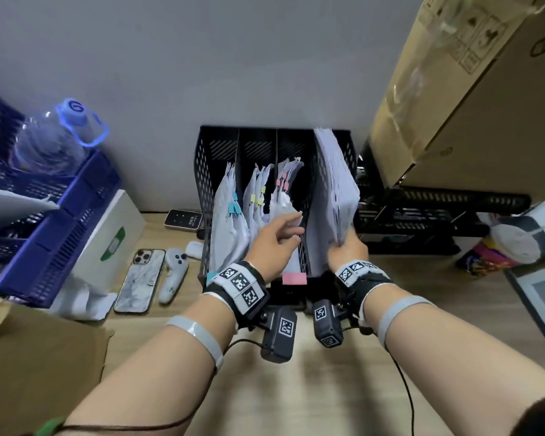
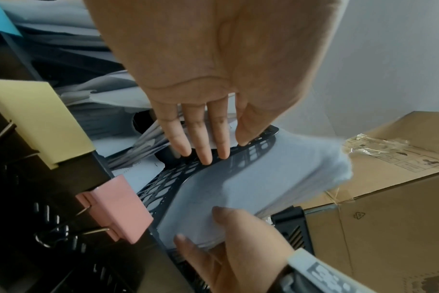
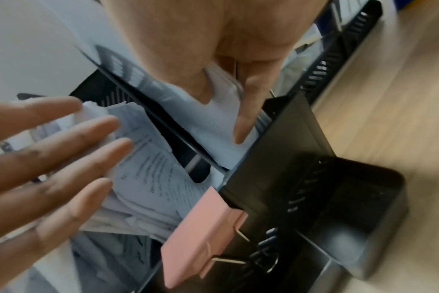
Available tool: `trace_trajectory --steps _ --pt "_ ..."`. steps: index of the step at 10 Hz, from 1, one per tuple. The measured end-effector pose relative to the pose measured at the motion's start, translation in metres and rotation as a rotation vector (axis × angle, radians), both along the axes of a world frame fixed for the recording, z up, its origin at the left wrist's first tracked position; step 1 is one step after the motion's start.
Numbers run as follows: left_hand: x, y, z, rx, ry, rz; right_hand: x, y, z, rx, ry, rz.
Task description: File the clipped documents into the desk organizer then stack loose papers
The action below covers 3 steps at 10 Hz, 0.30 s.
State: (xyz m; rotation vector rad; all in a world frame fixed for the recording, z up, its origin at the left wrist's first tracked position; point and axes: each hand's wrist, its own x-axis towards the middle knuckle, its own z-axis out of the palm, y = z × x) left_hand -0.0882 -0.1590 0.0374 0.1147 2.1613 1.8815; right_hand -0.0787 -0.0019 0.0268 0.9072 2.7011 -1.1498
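Observation:
The black mesh desk organizer (image 1: 208, 171) stands at the wall with four upright slots. Its three left slots hold clipped documents with blue clips (image 1: 233, 207), yellow clips (image 1: 260, 196) and pink clips (image 1: 283, 182). A thick stack of loose papers (image 1: 337, 184) stands tilted in the rightmost slot. My right hand (image 1: 343, 243) grips the stack's near lower end, thumb on one face (image 3: 221, 123). My left hand (image 1: 291, 226) is open, fingers straight, fingertips (image 2: 206, 156) at the mesh divider (image 2: 163, 188) beside the stack (image 2: 263, 178).
Large pink (image 2: 115, 210) and yellow (image 2: 40, 119) clips sit on the organizer's front edge. Left: a blue basket (image 1: 60, 221), water bottle (image 1: 54, 140), white box (image 1: 107, 234), phone (image 1: 140, 280), controller (image 1: 173, 275). Right: a cardboard box (image 1: 472, 99) over black trays (image 1: 422, 212).

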Motion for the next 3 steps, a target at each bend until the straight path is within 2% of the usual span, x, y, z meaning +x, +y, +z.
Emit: trace_trajectory --steps 1,2,3 --pt "0.002 0.004 0.003 0.033 -0.027 0.032 0.011 0.002 0.002 -0.174 0.073 -0.102" --pt "0.005 0.012 0.013 0.032 -0.043 0.051 0.023 0.011 0.026 -0.234 0.121 -0.086" --pt "0.005 0.018 0.03 0.058 -0.041 0.119 0.028 0.028 0.065 -0.166 0.311 0.054"
